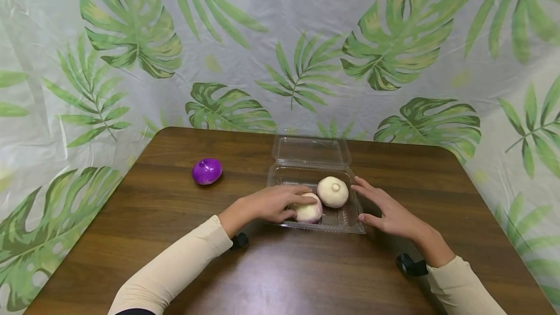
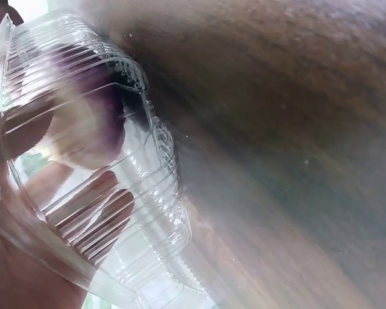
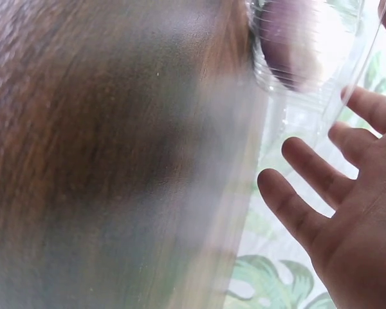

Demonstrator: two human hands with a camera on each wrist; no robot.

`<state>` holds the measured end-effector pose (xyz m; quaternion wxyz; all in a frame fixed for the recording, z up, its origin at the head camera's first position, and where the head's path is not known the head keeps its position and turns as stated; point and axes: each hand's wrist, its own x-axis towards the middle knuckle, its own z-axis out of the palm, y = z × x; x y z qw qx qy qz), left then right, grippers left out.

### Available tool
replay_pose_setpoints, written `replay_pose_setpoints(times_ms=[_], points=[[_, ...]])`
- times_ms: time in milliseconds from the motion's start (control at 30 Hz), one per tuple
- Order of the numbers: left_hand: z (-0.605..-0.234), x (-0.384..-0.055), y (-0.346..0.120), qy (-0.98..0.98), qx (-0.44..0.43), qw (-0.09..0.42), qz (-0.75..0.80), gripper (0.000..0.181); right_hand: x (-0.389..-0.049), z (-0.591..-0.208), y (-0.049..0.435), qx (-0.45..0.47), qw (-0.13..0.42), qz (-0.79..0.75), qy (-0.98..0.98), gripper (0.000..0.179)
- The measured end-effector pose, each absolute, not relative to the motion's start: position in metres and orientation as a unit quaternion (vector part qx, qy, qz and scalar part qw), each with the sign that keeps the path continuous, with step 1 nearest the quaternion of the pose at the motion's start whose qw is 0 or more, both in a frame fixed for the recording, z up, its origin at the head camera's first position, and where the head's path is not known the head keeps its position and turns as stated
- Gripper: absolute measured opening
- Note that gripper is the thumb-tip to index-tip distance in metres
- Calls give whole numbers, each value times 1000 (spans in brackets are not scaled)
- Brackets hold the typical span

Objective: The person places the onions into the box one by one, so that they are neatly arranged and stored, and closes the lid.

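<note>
A clear plastic clamshell container (image 1: 337, 227) lies on the table with its lid (image 1: 310, 150) folded back, away from me. Two pale turnips with purple undersides sit inside. My left hand (image 1: 277, 203) reaches over the near left rim and grips the nearer turnip (image 1: 309, 212) between thumb and fingers. In the left wrist view that turnip (image 2: 87, 125) shows white and purple through the ribbed wall. The other turnip (image 1: 332, 192) rests behind it to the right. At the container's right rim, my right hand (image 1: 391, 212) has its fingers spread and holds nothing.
A glossy purple round vegetable (image 1: 207, 171) with a small tip lies on the left of the brown wooden table (image 1: 280, 276). Behind the table hangs a leaf-patterned white sheet (image 1: 306, 23). Dark wrist cameras (image 1: 412, 265) are strapped below both hands.
</note>
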<state>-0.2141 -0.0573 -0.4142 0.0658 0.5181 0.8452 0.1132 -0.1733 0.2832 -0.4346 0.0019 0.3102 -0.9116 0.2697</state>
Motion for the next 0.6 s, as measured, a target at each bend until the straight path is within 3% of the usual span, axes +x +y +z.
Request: replay_pose_setpoints(times_ms=[600], points=[[-412,-211,-57,848,513,65,118,56,-174,-436,285,307,0,271,-912,67]])
